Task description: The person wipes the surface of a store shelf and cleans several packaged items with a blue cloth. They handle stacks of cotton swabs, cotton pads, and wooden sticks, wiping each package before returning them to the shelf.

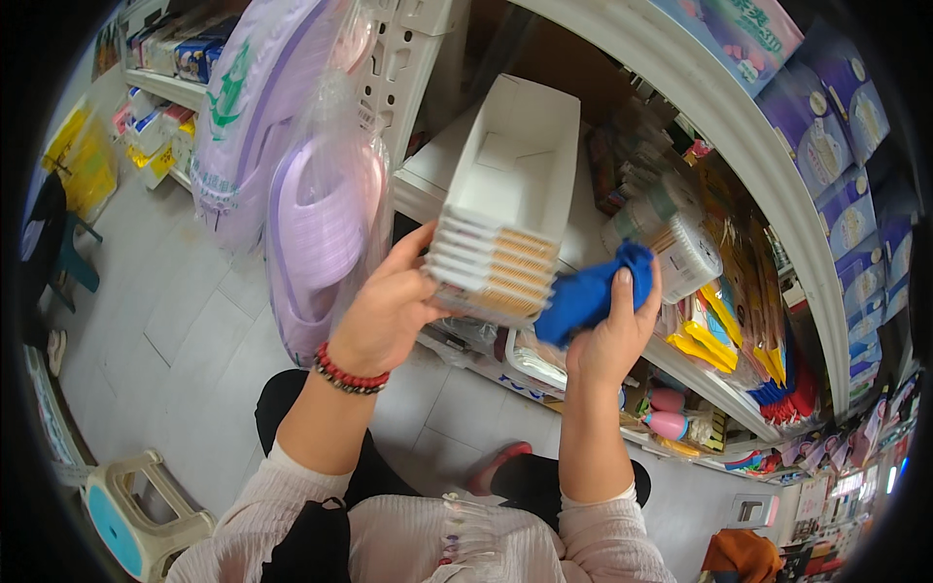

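A stack of white cardboard boxes with orange-printed front ends is gripped at its left side by my left hand. The top box is open upward, showing its bare white inside; whether the boxes are nested I cannot tell. In my right hand is a bunched blue cloth, close to the front right corner of the stack. Blur hides whether cloth and boxes touch. Just behind the cloth, clear round tubs of cotton swabs stand on the shelf.
Lilac slippers in plastic bags hang left of the shelf upright. A curved-looking white shelf edge runs overhead at right, with purple-blue packs beyond it. Yellow packets fill the lower shelf. A plastic stool stands at lower left.
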`<state>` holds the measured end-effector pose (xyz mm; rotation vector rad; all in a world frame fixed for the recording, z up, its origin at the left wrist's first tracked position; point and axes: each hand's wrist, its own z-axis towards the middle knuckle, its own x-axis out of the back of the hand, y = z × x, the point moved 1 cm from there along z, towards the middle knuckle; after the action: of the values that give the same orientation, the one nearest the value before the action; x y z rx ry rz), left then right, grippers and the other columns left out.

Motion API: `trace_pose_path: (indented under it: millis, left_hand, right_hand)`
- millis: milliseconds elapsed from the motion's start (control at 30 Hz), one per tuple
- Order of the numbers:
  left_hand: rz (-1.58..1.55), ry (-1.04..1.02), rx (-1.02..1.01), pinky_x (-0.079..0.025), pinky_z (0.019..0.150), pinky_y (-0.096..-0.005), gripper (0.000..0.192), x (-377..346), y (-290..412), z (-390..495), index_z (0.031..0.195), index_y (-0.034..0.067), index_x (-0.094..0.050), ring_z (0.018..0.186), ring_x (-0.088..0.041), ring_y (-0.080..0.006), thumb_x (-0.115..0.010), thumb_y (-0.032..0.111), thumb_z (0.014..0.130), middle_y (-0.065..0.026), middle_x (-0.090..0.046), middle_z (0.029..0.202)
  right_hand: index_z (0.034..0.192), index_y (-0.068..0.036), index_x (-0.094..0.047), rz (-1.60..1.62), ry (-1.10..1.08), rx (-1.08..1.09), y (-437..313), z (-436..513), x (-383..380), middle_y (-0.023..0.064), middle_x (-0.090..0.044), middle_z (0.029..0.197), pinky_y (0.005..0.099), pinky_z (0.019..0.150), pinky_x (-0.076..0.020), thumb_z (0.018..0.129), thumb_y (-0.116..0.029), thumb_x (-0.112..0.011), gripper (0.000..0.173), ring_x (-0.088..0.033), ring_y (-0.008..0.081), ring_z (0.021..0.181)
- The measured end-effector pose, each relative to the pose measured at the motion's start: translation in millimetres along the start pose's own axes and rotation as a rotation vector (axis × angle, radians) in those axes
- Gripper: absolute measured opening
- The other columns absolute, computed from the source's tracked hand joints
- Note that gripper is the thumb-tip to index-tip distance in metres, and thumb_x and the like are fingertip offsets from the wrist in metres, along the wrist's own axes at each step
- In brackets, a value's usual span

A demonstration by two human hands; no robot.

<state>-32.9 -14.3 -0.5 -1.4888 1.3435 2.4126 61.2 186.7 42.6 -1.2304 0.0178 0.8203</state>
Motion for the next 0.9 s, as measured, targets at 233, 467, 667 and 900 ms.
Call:
trace_pose_path:
  millis: [233, 467, 667, 900]
  left_hand:
    - [0.013, 0.06, -0.013, -0.04, 0.118, -0.0447, 0.082, 25, -20, -46, 0.161, -0.003, -0.027, 0.144, -0.047, -0.0256, -0.059, 0.006, 0.086, -0.0136, -0.047, 0.154]
    - [-0.061, 0.035, 0.005, -0.034, 0.12, -0.0397, 0.089, 40, -42, -82, 0.162, -0.001, -0.024, 0.147, -0.041, -0.0234, -0.066, 0.006, 0.084, -0.012, -0.042, 0.158]
    - [-0.043, 0.087, 0.088, -0.03, 0.123, -0.0394, 0.094, 48, -52, -114, 0.162, -0.003, -0.024, 0.15, -0.038, -0.0241, -0.064, 0.007, 0.078, -0.0132, -0.038, 0.161]
    - [-0.206, 0.03, 0.102, -0.034, 0.121, -0.0391, 0.099, 57, -53, -137, 0.159, -0.005, -0.028, 0.146, -0.043, -0.0234, -0.084, 0.029, 0.085, -0.0141, -0.045, 0.156]
  right_hand:
    - [0.136, -0.012, -0.068, -0.854, -0.187, 0.79, 18, 59, -44, 0.023, -0.058, 0.137, 0.0391, 0.109, -0.0435, 0.085, 0.01, -0.058, 0.056, -0.056, 0.0356, 0.122]
    - [0.151, -0.019, -0.053, -1.592, -0.861, 0.274, 118, 123, -37, 0.0145, -0.035, 0.166, 0.0519, 0.12, -0.0326, 0.101, -0.056, -0.042, 0.063, -0.043, 0.0442, 0.142]
    - [0.161, -0.026, -0.039, -1.65, -0.876, -0.144, 182, 210, -75, 0.0088, -0.018, 0.173, 0.0546, 0.125, -0.0167, 0.093, -0.075, -0.037, 0.083, -0.023, 0.0451, 0.153]
    - [0.163, -0.019, -0.031, -1.76, -0.761, -0.027, 206, 230, -121, 0.0172, -0.031, 0.168, 0.0584, 0.123, -0.0164, 0.101, -0.069, -0.023, 0.08, -0.028, 0.0441, 0.153]
